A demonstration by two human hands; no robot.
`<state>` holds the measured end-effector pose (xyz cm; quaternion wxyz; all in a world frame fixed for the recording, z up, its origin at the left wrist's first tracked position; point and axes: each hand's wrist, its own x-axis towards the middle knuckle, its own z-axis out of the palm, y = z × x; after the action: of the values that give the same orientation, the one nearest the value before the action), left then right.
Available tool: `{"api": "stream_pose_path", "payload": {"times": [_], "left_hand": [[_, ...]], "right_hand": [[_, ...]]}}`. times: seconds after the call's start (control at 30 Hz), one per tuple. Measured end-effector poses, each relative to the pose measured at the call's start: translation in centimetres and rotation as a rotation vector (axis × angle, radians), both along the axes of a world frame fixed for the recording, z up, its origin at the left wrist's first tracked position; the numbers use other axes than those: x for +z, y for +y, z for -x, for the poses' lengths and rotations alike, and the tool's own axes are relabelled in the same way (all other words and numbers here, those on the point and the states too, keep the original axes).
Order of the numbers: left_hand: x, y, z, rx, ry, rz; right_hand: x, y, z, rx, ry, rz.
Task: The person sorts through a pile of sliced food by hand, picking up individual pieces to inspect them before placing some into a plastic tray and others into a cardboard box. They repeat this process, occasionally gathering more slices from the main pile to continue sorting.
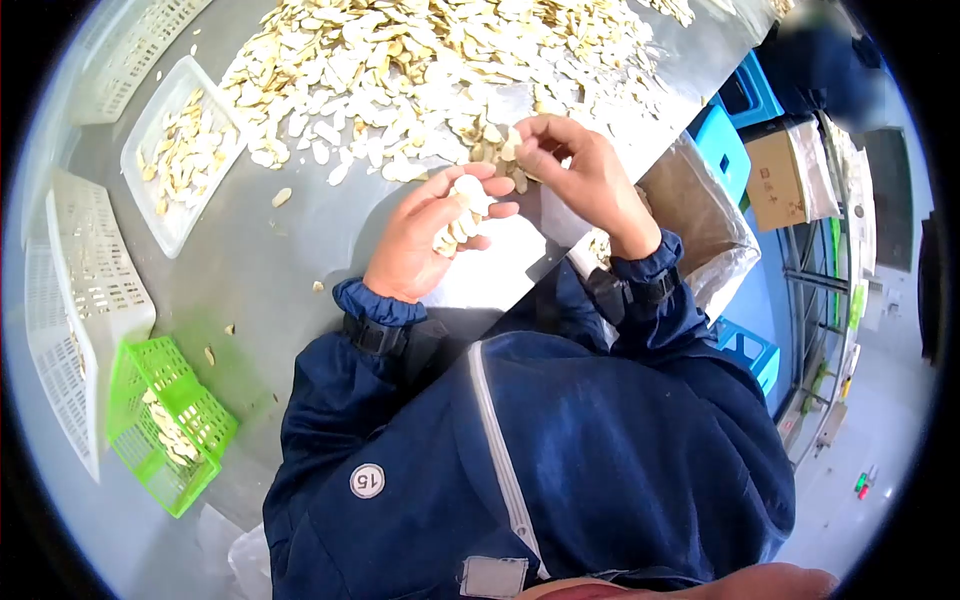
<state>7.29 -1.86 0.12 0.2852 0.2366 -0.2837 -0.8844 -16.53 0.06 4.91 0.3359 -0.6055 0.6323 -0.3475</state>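
Observation:
My left hand (410, 243) is cupped palm up over the metal table's near side, its fingers curled around several thin, pale slices (456, 232) that look like dried root. To the right of it, my right hand (590, 185) pinches a single pale slice (512, 145) between thumb and fingertips. The two hands are close together but apart. Just beyond them spreads a large heap of similar slices (400, 60), cream to yellowish brown.
A white tray (178, 245) holding slices lies left of the heap. Further left stand white perforated baskets (105, 255) and a green basket (135, 385) with slices inside. On the right are a plastic-lined box (690, 190), a cardboard carton (780, 180), blue stools (722, 150) and a person (825, 65).

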Motion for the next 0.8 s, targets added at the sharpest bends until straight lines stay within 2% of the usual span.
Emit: {"api": "stream_pose_path", "payload": {"times": [0.07,0.13,0.23,0.33,0.47,0.57,0.6,0.63,0.67,0.73,0.8], "left_hand": [[0.2,0.1,0.3,-0.007,-0.053,0.04],[-0.1,0.3,0.3,-0.011,-0.079,0.049],[0.0,0.6,0.7,-0.014,-0.147,0.104],[0.4,0.9,0.9,-0.029,-0.155,0.142],[-0.6,0.7,0.7,-0.066,-0.147,0.163],[-0.2,1.1,1.1,-0.011,-0.143,0.184],[0.3,1.3,1.0,-0.011,-0.147,0.16],[0.3,1.2,1.0,-0.019,-0.149,0.206],[0.7,1.1,1.0,-0.009,-0.139,0.163],[-0.1,0.9,0.8,-0.002,-0.071,0.175],[-0.4,1.0,1.0,0.011,-0.072,0.209]], "right_hand": [[1.5,0.8,-1.3,0.112,-0.215,-0.095],[2.8,1.2,-2.1,0.203,-0.108,-0.157],[2.2,1.3,-2.5,0.267,0.174,0.052],[1.6,1.7,-2.4,0.291,0.264,0.082],[0.9,1.9,-2.1,0.207,0.221,0.072],[1.7,1.7,-1.4,0.047,-0.303,-0.354],[1.7,1.5,-0.9,-0.004,-0.269,-0.208],[-0.6,0.9,1.0,-0.021,0.025,-0.013],[-1.6,0.1,2.8,-0.033,0.033,0.012],[-0.4,-0.6,3.9,-0.136,0.41,0.149],[1.1,-1.3,3.3,-0.15,0.493,0.108]]}}
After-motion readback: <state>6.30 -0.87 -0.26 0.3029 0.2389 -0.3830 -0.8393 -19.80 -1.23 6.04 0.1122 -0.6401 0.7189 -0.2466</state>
